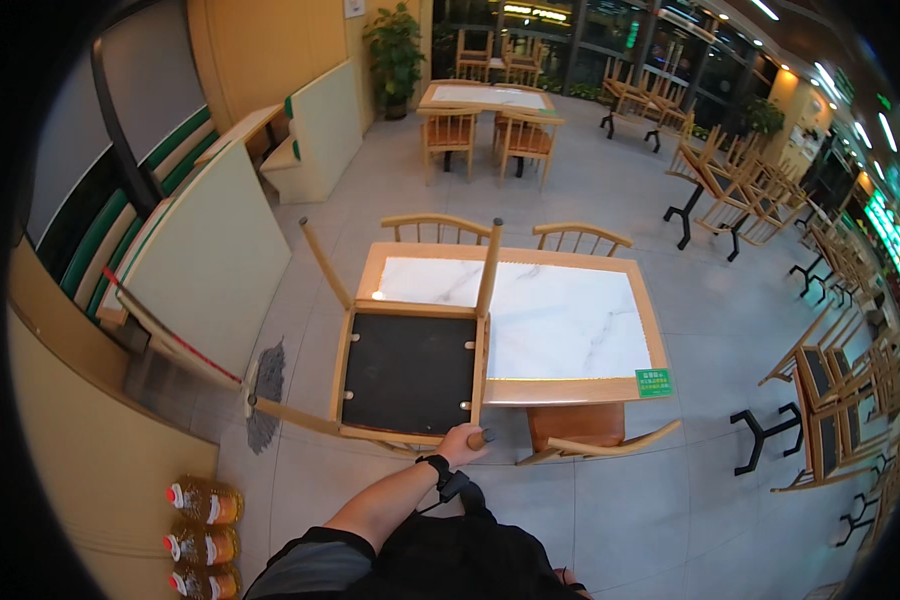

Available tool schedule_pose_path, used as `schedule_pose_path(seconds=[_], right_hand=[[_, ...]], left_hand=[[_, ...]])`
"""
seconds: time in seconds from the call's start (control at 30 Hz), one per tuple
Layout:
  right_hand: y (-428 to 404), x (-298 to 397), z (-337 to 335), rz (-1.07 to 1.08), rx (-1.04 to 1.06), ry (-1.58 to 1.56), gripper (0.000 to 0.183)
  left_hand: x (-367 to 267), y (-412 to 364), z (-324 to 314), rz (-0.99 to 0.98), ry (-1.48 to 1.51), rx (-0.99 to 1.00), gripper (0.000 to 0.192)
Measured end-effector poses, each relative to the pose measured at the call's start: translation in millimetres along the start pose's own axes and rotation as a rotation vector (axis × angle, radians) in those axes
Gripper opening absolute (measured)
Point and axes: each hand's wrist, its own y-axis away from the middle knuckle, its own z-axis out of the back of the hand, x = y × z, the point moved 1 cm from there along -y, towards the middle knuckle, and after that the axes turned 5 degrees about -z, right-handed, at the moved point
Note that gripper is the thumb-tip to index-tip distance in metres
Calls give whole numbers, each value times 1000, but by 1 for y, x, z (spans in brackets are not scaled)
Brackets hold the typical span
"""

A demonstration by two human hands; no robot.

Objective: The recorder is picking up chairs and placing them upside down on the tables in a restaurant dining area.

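My left hand [463,447] is wrapped around the near right leg of an upturned wooden chair [411,373]. The chair's black seat underside faces up and its legs point upward. Its seat overlaps the left part of a wood-edged table [577,322] with a white marble-look top. Only a small part of my right hand [565,576] shows at the bottom edge, low beside my body; its fingers are hidden. A chair with a brown seat [577,426] stands upright at the table's near side, right of my left hand.
Two chair backs [436,223] rise behind the table. A mop [266,397] leans by the booth partition [210,277] on the left. Several oil jugs [206,501] stand on the floor at lower left. Tables with upturned chairs [825,405] line the right side. Another table [487,96] stands farther back.
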Motion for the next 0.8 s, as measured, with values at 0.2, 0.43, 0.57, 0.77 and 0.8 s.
schedule_pose_path(seconds=[0.2,0.43,0.57,0.77,0.8], right_hand=[[2,8,-12,-94,-109,-122,35],[-18,21,10,-38,-94,-84,36],[-46,35,40,111,-121,-62,36],[-23,168,108,431,-149,-434,80],[-18,183,113,431,-132,-417,80]], left_hand=[[-24,-8,18,122,120,73,28],[-98,-2,105,198,227,29,21],[-118,19,150,114,262,18,21],[-170,55,192,-5,463,-14,20],[-181,59,194,-16,460,-15,21]])
